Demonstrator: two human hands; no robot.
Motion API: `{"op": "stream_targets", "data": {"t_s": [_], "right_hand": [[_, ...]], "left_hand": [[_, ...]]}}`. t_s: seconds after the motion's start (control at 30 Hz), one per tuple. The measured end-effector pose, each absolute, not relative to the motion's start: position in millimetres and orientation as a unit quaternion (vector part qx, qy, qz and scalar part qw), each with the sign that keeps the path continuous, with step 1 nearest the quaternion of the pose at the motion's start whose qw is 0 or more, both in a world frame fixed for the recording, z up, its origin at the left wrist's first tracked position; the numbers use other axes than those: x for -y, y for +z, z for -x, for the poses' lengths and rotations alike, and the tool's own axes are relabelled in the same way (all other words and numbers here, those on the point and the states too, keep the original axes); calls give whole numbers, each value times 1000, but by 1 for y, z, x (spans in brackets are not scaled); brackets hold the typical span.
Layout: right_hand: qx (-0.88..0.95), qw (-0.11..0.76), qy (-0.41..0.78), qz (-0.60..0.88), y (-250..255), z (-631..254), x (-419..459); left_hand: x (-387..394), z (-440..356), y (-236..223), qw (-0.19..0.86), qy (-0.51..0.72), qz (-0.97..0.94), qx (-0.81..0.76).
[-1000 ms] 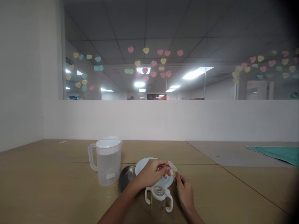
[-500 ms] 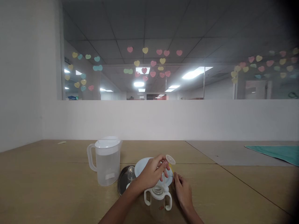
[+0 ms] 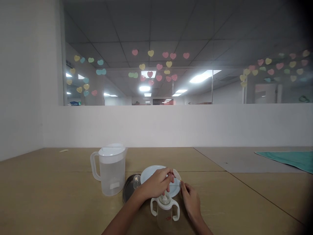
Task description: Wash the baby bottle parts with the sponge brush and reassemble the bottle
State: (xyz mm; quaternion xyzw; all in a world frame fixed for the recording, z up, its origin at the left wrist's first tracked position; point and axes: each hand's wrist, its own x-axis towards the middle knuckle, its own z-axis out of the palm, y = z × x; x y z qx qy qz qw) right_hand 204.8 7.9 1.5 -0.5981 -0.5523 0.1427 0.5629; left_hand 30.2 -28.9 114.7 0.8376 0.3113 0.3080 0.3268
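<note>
My left hand (image 3: 157,183) is closed on a pale round disc (image 3: 176,174), which sticks out past the fingertips above the bottle. Below those fingers, a small white end piece (image 3: 164,197) sits in the mouth of a clear baby bottle (image 3: 165,215). The bottle stands upright inside a white two-handled holder (image 3: 176,210). To its right, my right hand (image 3: 190,197) is pinched shut by the plate's edge; a thin line runs left from its fingertips, too fine to name. A white plate (image 3: 149,173) lies behind, partly hidden by my left hand.
Left of the plate is a dark metal tray (image 3: 128,189) with a clear dome-shaped cap (image 3: 137,181) in it. A lidded plastic pitcher (image 3: 112,176) stands further left. A green cloth (image 3: 288,158) lies at the far right of the wooden table (image 3: 61,189), before a low wall.
My left hand has come down slightly and the disc has tilted steeper. The white end piece has moved from beside the bottle's mouth into it. My right hand has hardly moved.
</note>
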Motion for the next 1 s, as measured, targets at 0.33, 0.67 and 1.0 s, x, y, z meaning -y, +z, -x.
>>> {"op": "stream_targets", "data": {"t_s": [0.33,0.67,1.0], "right_hand": [[530,567,132,616,1,-205,-8],[493,699,-10,519,23,-212,7],[834,478,-179,212,36,-189,40]], "left_hand": [[23,-32,105,325,263,-855,-308],[26,-25,117,302,321,-846,-299],[23,-17,128,294,490,-771,-281]]}}
